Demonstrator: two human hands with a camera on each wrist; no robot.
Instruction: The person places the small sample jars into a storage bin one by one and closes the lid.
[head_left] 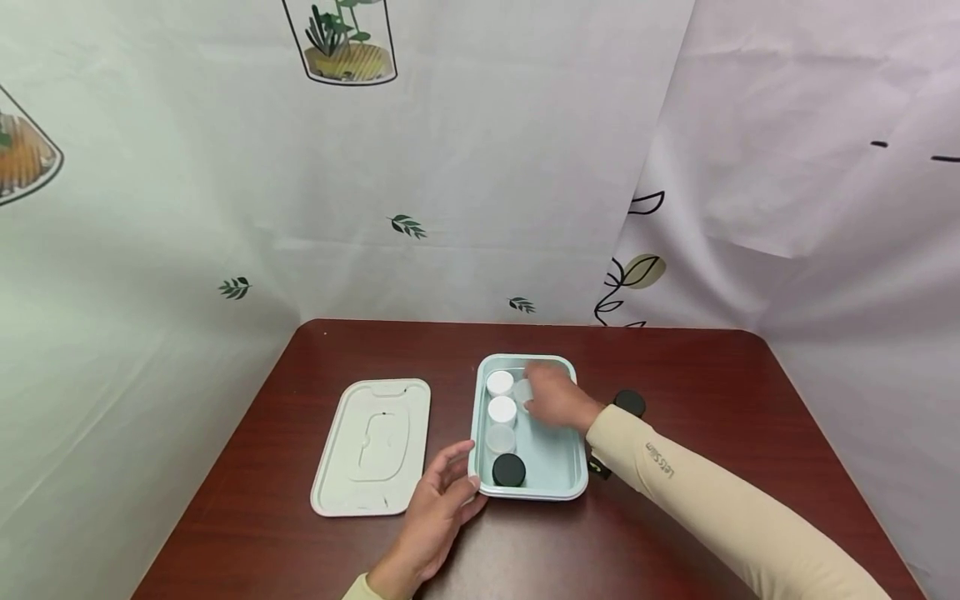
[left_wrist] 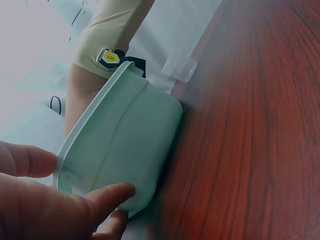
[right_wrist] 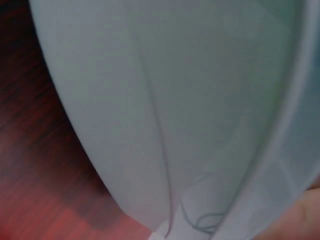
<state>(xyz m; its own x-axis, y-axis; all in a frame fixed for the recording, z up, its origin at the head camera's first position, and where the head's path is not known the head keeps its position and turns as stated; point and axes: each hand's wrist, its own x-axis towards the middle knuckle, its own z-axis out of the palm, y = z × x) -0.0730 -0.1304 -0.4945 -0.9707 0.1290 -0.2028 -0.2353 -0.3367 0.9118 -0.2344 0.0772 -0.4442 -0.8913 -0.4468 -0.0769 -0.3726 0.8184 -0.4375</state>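
A pale green plastic tub (head_left: pixel 551 467) stands on the table with a row of small round jars along its left side. Two have white lids (head_left: pixel 502 410), one is translucent (head_left: pixel 500 438), and the nearest has a black lid (head_left: pixel 508 470). My left hand (head_left: pixel 437 512) rests against the tub's near left corner, fingers spread on the outer wall and rim in the left wrist view. Inside the tub, my right hand (head_left: pixel 558 397) pinches a blurred translucent jar (head_left: pixel 522 392) beside the row. The right wrist view shows mostly the tub's outer wall (right_wrist: pixel 200 100).
Left of the tub lies a pale rectangular lid (head_left: pixel 337 483) on the dark red table (head_left: pixel 637 533). Beyond the right forearm a black round cap (head_left: pixel 630 402) shows. A translucent cup-shaped jar (left_wrist: pixel 180 66) stands past the tub. Printed cloth hangs behind.
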